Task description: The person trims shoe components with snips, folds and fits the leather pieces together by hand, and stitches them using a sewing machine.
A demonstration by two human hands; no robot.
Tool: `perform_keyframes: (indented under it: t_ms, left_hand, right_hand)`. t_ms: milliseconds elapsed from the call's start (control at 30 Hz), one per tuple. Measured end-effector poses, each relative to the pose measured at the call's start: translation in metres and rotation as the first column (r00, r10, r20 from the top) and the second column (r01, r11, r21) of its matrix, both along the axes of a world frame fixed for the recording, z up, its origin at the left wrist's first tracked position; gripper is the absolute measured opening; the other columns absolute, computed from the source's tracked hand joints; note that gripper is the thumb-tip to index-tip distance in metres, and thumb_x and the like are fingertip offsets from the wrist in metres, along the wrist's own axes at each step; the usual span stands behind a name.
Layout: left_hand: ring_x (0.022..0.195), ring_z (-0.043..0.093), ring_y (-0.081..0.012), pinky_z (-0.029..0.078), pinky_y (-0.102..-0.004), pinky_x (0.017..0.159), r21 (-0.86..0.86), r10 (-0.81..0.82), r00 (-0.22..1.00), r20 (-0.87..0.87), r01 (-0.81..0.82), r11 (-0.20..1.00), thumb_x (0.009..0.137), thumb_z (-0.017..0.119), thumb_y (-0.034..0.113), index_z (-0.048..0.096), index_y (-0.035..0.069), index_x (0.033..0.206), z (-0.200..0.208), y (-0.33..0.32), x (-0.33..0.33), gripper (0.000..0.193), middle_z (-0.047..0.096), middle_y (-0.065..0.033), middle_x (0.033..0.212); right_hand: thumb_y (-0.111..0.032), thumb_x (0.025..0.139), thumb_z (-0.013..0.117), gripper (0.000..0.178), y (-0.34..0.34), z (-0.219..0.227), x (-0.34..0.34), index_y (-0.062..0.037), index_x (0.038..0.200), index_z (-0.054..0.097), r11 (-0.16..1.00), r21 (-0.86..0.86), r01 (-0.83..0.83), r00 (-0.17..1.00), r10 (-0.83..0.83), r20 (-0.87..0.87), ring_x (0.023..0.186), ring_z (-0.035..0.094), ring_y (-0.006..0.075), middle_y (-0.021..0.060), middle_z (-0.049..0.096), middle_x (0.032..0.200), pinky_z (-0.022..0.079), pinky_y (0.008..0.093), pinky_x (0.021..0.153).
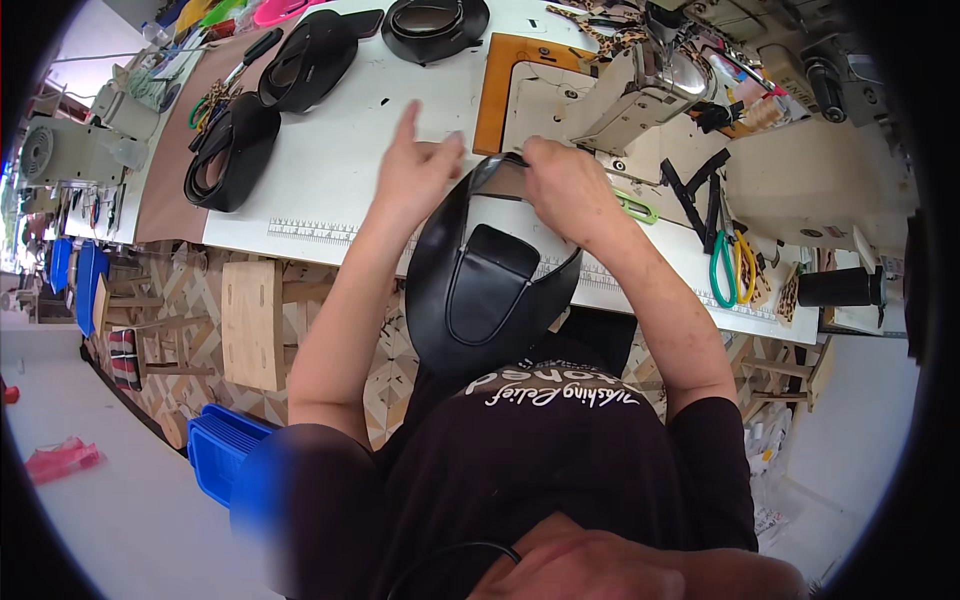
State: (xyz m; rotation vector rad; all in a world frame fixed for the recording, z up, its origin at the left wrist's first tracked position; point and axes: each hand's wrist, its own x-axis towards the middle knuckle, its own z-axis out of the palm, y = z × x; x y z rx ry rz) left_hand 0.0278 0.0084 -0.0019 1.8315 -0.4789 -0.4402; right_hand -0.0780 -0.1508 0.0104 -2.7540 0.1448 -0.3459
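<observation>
A black leather bag piece (435,290), curved and with a rounded panel stitched on its front, hangs at the table's front edge before my body. The fingers of my right hand (570,190) are closed on its upper edge, by the sewing machine. Just left of that edge, my left hand (415,170) is raised with the index finger stretched out and the thumb apart, holding nothing. Its outline is a little blurred. The sewing machine (640,95) stands beyond my right hand, with an orange-brown wooden frame (493,100) around its bed.
More black leather pieces, rolled into loops (232,150), lie on the white table (340,170) at the far left and back. Green-handled scissors (722,270), yellow-handled scissors (744,265) and black strips (700,195) lie at right. A wooden stool (252,325) and blue baskets (225,450) are below left.
</observation>
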Motion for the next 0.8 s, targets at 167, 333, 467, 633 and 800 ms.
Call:
perform_keyframes:
  t_ms: [167,333,467,633,800]
  left_hand:
    - [0.119,0.047,-0.0299,0.04,-0.039,0.096,0.164,-0.152,0.79,0.594,0.066,0.984,0.079,0.064,0.01,0.031,0.003,0.138,0.02,-0.004,-0.055,0.068,0.047,-0.0189,0.129]
    - [0.098,0.057,-0.0292,0.042,-0.0413,0.083,0.392,-0.338,0.523,0.782,0.008,0.92,0.079,0.056,0.01,0.042,0.007,0.13,-0.02,-0.025,-0.049,0.053,0.053,-0.0173,0.115]
    - [0.085,0.059,-0.0263,0.043,-0.0397,0.074,0.469,-0.405,0.342,0.848,-0.127,0.874,0.08,0.051,0.009,0.048,0.009,0.123,-0.005,-0.048,-0.029,0.043,0.056,-0.0114,0.106]
    - [0.086,0.059,-0.0264,0.048,-0.0371,0.069,0.24,-0.305,0.589,0.749,0.189,0.952,0.076,0.063,0.007,0.059,0.009,0.104,-0.01,-0.072,-0.048,0.029,0.055,-0.0085,0.098]
    - [0.078,0.059,-0.0262,0.048,-0.0351,0.067,-0.061,-0.202,0.786,0.584,0.291,0.955,0.076,0.065,0.008,0.065,0.004,0.082,-0.022,-0.075,-0.038,0.007,0.055,-0.0088,0.083]
  right_hand:
    - [-0.006,0.077,0.055,0.01,-0.019,-0.003,-0.012,0.0008,0.083,0.05,0.991,-0.02,0.134,0.99,-0.133,0.048,0.068,0.058,0.0427,0.023,0.059,0.071,0.046,0.0498,0.064]
    - [-0.004,0.077,0.056,0.009,-0.009,0.004,-0.032,0.0006,0.082,0.049,0.975,-0.003,0.223,0.974,-0.222,0.052,0.066,0.059,0.0419,0.0228,0.059,0.069,0.047,0.0496,0.062]
    - [-0.003,0.077,0.056,0.009,-0.01,0.005,-0.045,0.0002,0.082,0.05,0.972,0.022,0.233,0.972,-0.234,0.028,0.066,0.06,0.041,0.0222,0.06,0.069,0.048,0.0483,0.062]
    - [-0.004,0.076,0.057,0.009,-0.03,-0.001,-0.055,-0.0009,0.083,0.052,0.954,0.123,0.272,0.957,-0.282,0.07,0.066,0.06,0.0394,0.02,0.06,0.072,0.047,0.0463,0.061]
    - [-0.005,0.076,0.059,0.012,-0.037,-0.002,-0.057,-0.0028,0.085,0.053,0.953,0.184,0.241,0.96,-0.262,0.096,0.066,0.059,0.0374,0.0182,0.06,0.071,0.046,0.0437,0.061]
